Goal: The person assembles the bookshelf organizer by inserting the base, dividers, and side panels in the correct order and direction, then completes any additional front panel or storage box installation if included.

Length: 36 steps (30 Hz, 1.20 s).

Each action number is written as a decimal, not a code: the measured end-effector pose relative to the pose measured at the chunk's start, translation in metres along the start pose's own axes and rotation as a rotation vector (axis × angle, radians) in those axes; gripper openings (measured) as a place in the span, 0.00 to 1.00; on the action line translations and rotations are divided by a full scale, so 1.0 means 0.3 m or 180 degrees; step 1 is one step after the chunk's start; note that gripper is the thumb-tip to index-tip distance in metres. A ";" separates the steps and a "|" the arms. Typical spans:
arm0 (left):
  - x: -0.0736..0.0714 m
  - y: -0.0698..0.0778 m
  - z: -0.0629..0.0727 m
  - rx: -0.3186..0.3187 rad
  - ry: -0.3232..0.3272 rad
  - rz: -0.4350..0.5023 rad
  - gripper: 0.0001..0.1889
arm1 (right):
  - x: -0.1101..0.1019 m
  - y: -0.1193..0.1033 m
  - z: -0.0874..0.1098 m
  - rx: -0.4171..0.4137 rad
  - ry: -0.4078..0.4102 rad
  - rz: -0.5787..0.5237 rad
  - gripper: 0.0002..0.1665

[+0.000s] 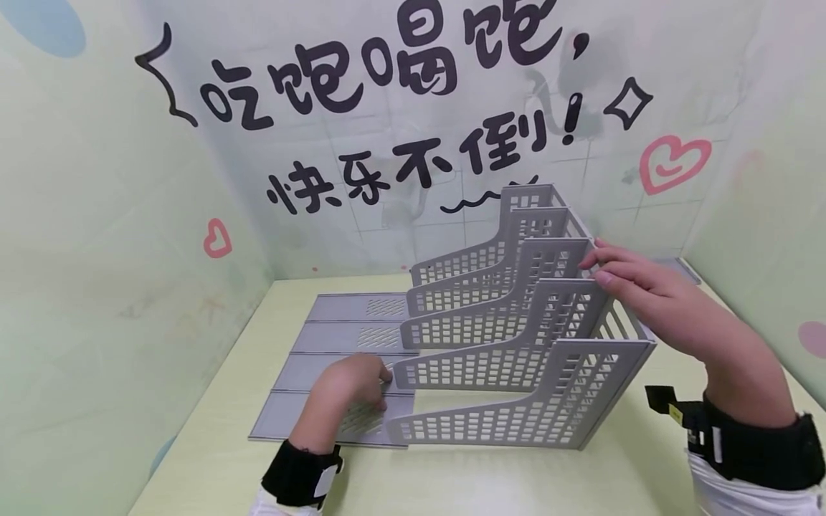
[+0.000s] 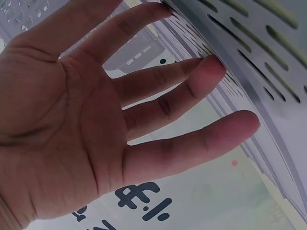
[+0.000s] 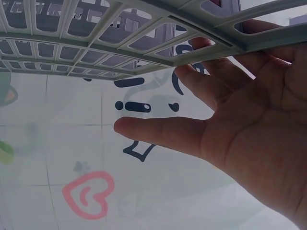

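Observation:
A grey plastic file rack [image 1: 490, 423] stands on the table, with several upright perforated dividers stepping down toward the left. Flat grey panels [image 1: 290, 376] with slotted patches extend from its low ends. My left hand [image 1: 345, 387] reaches over these panels, its fingertips beside the dividers' low front ends. In the left wrist view its fingers spread fairly straight, with tips at a slotted grey panel [image 2: 273, 57]. My right hand [image 1: 658, 294] rests at the tall back edge of the rack. In the right wrist view its little finger extends freely below the lattice [image 3: 105, 43], which partly covers other fingers.
The pale yellow table [image 1: 477, 476] lies under the rack. A printed cloth wall [image 1: 387, 244] with black lettering and pink hearts closes off the back, and similar cloth stands at both sides. A flat grey piece [image 1: 684, 269] lies at the back right, behind my right hand.

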<state>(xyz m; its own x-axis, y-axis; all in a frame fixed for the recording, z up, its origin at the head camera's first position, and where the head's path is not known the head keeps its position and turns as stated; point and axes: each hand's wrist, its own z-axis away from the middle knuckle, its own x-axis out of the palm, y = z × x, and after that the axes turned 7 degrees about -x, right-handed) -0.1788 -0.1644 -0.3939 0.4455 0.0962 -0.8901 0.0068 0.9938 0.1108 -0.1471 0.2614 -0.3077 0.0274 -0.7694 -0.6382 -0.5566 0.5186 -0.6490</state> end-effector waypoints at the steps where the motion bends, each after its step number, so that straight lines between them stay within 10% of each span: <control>1: 0.001 0.000 -0.001 -0.0010 -0.0004 0.0009 0.25 | 0.001 -0.002 -0.001 0.0005 0.0002 0.0015 0.14; 36: -0.003 -0.005 -0.007 0.0081 -0.0026 0.0100 0.24 | -0.006 0.008 -0.005 0.0026 -0.0029 0.0020 0.13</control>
<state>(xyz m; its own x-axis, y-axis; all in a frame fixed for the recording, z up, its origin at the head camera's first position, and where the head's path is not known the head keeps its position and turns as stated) -0.1811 -0.1658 -0.3942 0.4531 0.1268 -0.8824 0.0155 0.9886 0.1500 -0.1496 0.2634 -0.3076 0.0317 -0.7627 -0.6459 -0.5501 0.5263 -0.6484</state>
